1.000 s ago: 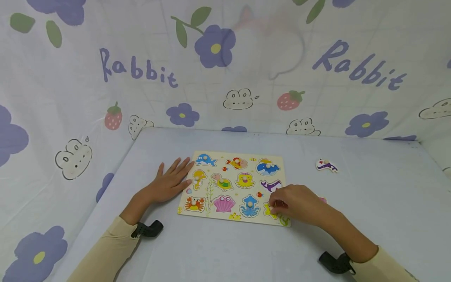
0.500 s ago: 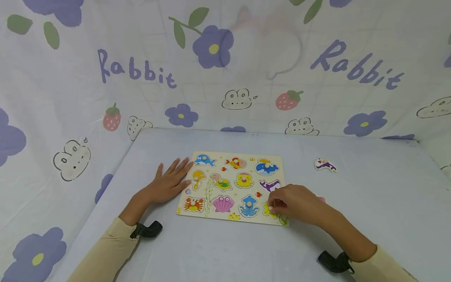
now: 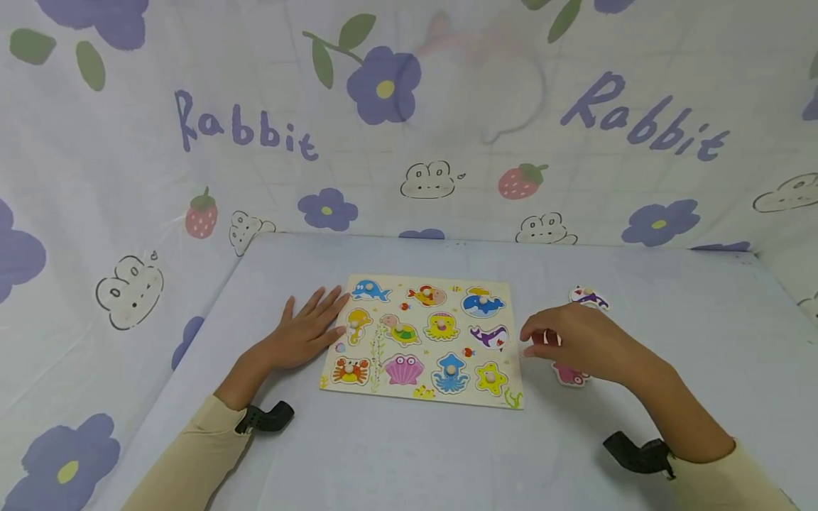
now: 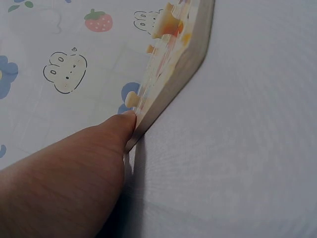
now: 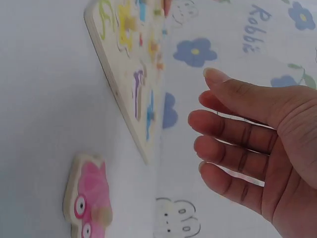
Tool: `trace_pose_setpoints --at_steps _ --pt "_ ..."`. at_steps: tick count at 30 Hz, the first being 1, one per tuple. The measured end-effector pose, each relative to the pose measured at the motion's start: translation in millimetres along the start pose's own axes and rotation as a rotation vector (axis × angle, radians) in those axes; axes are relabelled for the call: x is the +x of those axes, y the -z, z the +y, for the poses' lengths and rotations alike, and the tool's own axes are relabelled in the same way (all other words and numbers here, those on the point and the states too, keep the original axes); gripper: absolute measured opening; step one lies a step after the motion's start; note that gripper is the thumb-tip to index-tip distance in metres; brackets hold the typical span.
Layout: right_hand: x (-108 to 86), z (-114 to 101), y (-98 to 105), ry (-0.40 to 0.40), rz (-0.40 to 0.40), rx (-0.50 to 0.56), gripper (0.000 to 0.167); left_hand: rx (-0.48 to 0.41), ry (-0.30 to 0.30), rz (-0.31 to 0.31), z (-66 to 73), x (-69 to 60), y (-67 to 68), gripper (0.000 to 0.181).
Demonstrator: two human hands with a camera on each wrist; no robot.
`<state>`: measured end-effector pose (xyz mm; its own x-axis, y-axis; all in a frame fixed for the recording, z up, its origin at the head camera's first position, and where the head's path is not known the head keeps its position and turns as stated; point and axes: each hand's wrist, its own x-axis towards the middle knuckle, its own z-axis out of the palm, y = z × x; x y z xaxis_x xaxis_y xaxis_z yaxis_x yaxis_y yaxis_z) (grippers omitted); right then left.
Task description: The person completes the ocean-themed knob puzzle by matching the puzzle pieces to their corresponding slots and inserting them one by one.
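Note:
A wooden sea-animal puzzle board lies flat on the table. My left hand rests beside its left edge with fingers spread, fingertips touching the board; the left wrist view shows the thumb against that edge. My right hand hovers just right of the board, fingers loosely bent and holding nothing. A yellow starfish piece sits at the board's lower right. Beyond my right hand lies a purple-and-white whale piece, partly covered. A pink shell piece with a knob lies under the hand's near side.
Knobbed pieces such as a blue squid, a crab and a turtle sit on the board. The purple whale picture and pink shell picture show no knob. A printed curtain hangs behind the table.
My right hand has let go of the yellow starfish piece and moved right, off the board. The pink shell piece now shows more. My left hand stays in place.

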<state>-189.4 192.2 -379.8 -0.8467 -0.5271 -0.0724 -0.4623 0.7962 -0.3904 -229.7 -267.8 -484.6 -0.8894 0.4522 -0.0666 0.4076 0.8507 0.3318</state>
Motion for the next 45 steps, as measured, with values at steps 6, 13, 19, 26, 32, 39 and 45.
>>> trace_pose_setpoints --at_steps 6,13,19,26,32,39,45 --pt "-1.7 15.1 7.4 -0.013 -0.006 0.024 0.024 -0.009 -0.004 0.01 -0.2 1.0 0.5 0.069" --pt "-13.0 23.8 -1.8 -0.017 0.087 -0.002 0.013 -0.014 -0.015 -0.01 0.4 2.9 -6.7 0.069" --pt "-22.7 35.5 -7.9 -0.055 0.127 -0.086 0.01 -0.027 -0.012 -0.002 3.6 0.4 -5.1 0.068" --pt "-34.6 49.6 -12.6 -0.107 0.078 -0.124 0.009 -0.015 -0.009 -0.002 3.2 -0.8 -1.5 0.068" --pt "-37.6 60.1 -21.5 -0.126 0.017 -0.153 0.011 -0.018 -0.006 0.002 -0.3 -0.4 -1.6 0.069" --pt "-36.0 62.2 -26.3 -0.148 -0.006 -0.153 0.014 -0.016 -0.009 0.0 -3.3 -0.5 -3.2 0.068" --pt "-31.8 61.0 -25.5 -0.165 -0.028 -0.171 0.013 -0.007 -0.009 -0.003 -2.1 0.6 0.8 0.068"
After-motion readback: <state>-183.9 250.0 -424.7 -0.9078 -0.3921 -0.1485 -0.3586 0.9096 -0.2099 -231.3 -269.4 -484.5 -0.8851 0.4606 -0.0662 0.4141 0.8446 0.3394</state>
